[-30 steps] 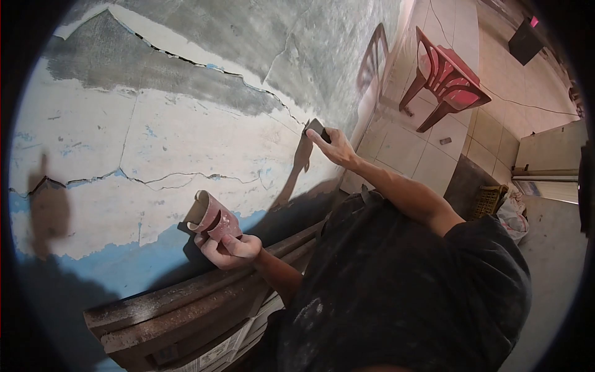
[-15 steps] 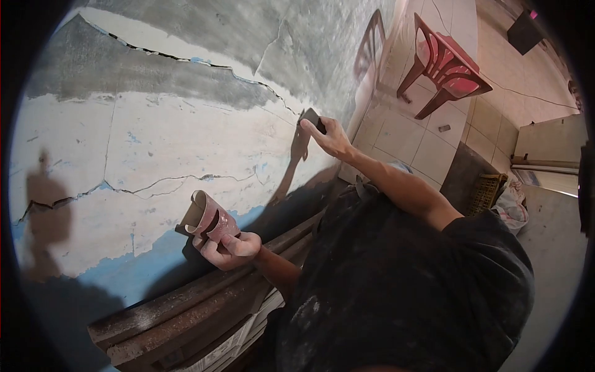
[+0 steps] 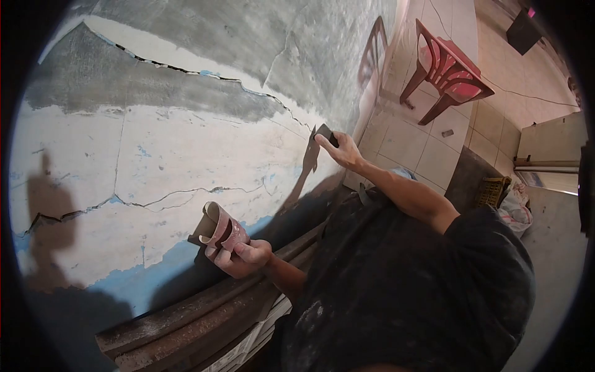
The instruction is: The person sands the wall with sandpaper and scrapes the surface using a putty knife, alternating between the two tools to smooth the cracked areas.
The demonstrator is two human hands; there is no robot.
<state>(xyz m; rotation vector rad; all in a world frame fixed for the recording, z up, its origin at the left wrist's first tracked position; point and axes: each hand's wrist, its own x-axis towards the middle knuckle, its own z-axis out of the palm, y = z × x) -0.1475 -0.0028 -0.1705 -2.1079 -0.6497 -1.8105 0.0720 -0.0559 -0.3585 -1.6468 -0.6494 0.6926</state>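
My right hand (image 3: 342,152) grips a small dark rectangular sanding pad (image 3: 326,132) between thumb and fingers. The pad is at the wall, just by the right end of the upper crack (image 3: 235,82); whether it touches the surface I cannot tell. Lower left, my left hand (image 3: 240,258) is closed around a curled sheet of reddish sandpaper (image 3: 227,232), pale on its inner face, with a dark torn slot. A dark flat edge shows behind the sheet, partly hidden. The wall (image 3: 74,139) has grey, white and blue patches.
Long rough beams (image 3: 186,310) lie along the wall's foot below my left hand. A red plastic chair (image 3: 447,71) stands on the tiled floor (image 3: 403,142). To the right are a yellow basket (image 3: 493,191), a white sack (image 3: 515,211) and a black box (image 3: 524,31).
The whole scene has slid slightly right and down as my head moved. Both hands keep their holds, with little visible movement against the wall.
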